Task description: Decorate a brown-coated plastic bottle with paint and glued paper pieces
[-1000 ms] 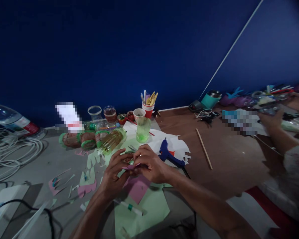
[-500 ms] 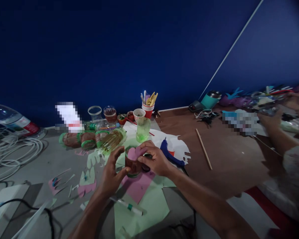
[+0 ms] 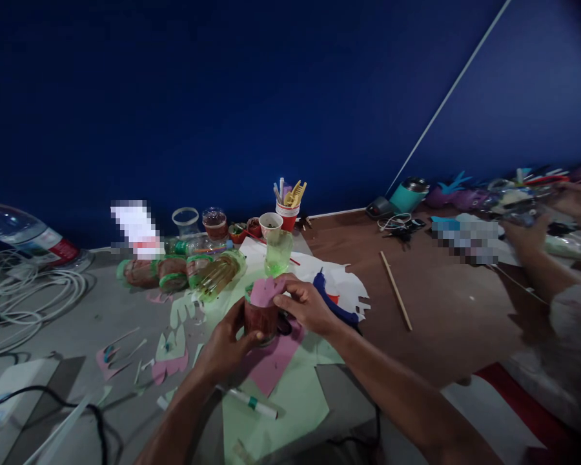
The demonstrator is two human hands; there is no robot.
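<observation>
A reddish-brown cup with a green rim (image 3: pixel 260 321) stands upright in the middle of the head view. My left hand (image 3: pixel 225 342) is closed round its left side, thumb across the front. Between the fingertips of my right hand (image 3: pixel 303 305) is a pink paper cutout (image 3: pixel 264 292), held against the cup's upper front and rim. Under the cup lies a sheet of pink paper (image 3: pixel 274 368), partly over pale green paper (image 3: pixel 295 413). A white marker with a green band (image 3: pixel 252 403) rests below. Behind my right hand is a blue glue gun (image 3: pixel 332 302).
Green and pink paper scraps (image 3: pixel 169 349) are scattered on the left. Decorated bottles (image 3: pixel 142 273), a white paper cup (image 3: pixel 271 226) and a green plastic cup (image 3: pixel 277 252) stand behind. A wooden stick (image 3: pixel 396 290) lies right. Another person's hands (image 3: pixel 530 236) work at far right.
My left hand has closed from beside the cup onto it. The pink cutout in my right hand has risen slightly and now shows its scalloped shape against the cup's rim.
</observation>
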